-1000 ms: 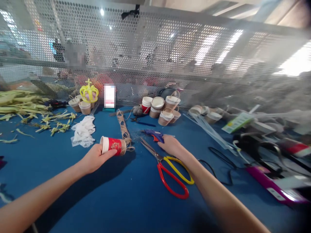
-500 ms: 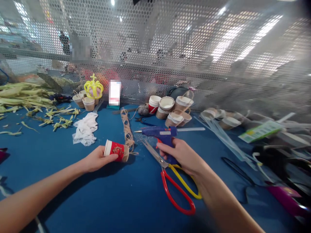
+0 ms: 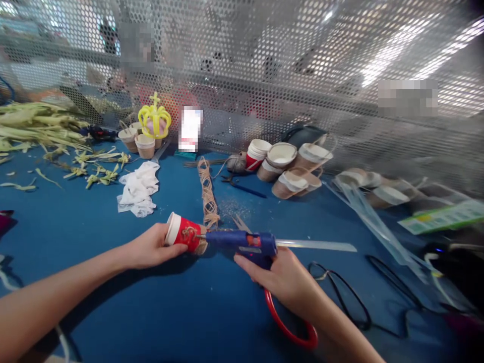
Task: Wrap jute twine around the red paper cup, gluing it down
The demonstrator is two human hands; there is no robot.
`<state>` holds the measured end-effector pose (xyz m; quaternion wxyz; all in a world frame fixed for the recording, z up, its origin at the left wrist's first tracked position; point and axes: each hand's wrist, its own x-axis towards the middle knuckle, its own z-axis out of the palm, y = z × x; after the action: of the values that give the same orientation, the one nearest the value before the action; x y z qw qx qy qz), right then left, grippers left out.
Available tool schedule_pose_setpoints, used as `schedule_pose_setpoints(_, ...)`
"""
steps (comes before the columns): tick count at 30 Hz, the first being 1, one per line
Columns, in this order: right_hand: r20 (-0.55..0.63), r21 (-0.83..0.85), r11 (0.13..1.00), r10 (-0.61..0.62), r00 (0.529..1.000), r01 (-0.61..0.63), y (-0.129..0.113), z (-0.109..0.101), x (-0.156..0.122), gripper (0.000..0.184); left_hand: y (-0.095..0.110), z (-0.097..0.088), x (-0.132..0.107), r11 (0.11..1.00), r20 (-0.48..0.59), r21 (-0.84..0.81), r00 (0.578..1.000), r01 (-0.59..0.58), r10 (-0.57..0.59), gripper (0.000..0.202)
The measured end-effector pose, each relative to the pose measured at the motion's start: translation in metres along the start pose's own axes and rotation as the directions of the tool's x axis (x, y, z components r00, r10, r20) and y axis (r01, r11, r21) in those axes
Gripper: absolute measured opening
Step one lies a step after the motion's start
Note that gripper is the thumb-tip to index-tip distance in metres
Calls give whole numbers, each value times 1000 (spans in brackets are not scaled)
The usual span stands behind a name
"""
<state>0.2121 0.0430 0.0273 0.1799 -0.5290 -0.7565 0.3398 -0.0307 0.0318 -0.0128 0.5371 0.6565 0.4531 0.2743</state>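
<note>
My left hand (image 3: 151, 245) grips a red and white paper cup (image 3: 177, 233) that lies on its side, its rim toward the left. Brown twine wraps the cup's base end. My right hand (image 3: 280, 275) is closed around the handle of a blue hot glue gun (image 3: 242, 241), a clear glue stick (image 3: 317, 245) poking out of its back. The nozzle meets the cup's side; whether it touches cannot be made out. Under my right hand lie scissors (image 3: 291, 327), mostly hidden, with a red handle loop and blade tips showing. A bundle of twine (image 3: 207, 194) lies just beyond the cup.
Several twine-wrapped cups (image 3: 291, 182) stand at the back beside a grey twine ball (image 3: 236, 163) and pliers (image 3: 245, 189). Further left are a crumpled white cloth (image 3: 139, 189), a yellow crown (image 3: 155, 121) and husks (image 3: 38, 126). Glue sticks (image 3: 374, 227) and a black cable (image 3: 340, 287) lie right.
My right hand has brought the glue gun down and left, so its nozzle is now at the cup. The cup stays in my left hand. The whole view has shifted slightly.
</note>
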Motion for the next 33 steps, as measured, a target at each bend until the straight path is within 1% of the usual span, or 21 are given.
schedule_pose_setpoints(2, -5, -51, 998, -34, 999, 34, 1, -1, -2, 22, -1, -1, 0, 1000, -6, 17, 1000, -8, 9, 37)
schedule_pose_setpoints(6, -28, -111, 990, -88, 996, 84, 3, 0, -3, 20, -1, -2, -1, 1000, -43, 16, 999, 26, -25, 37)
schedule_pose_setpoints(11, -62, -195, 977, -98, 993, 85, 6, 4, -3, 17, 0, -2, -1, 1000, -40, -23, 999, 18, -19, 33)
schedule_pose_setpoints(15, -39, -195, 974, -128, 991, 118, 5, 4, -2, 16, 0, -2, 0, 1000, -47, -26, 999, 13, -14, 32)
schedule_pose_setpoints(20, -16, -170, 975, -147, 989, 142, 2, 3, -4, 15, 0, -3, 0, 1000, -25, -21, 1000, -3, 3, 33)
schedule_pose_setpoints(24, -24, -180, 969, -174, 984, 167, 3, 4, -6, 12, -1, -4, 0, 1000, -11, 15, 1000, -7, 7, 33)
schedule_pose_setpoints(29, -19, -188, 964, -194, 981, 187, 5, 5, -9, 11, 0, -3, 0, 998, -31, 62, 999, 18, -16, 36)
schedule_pose_setpoints(33, -13, -212, 952, -229, 973, 221, 4, 4, -9, 12, -1, -4, 1, 999, -39, 52, 999, 6, -4, 38)
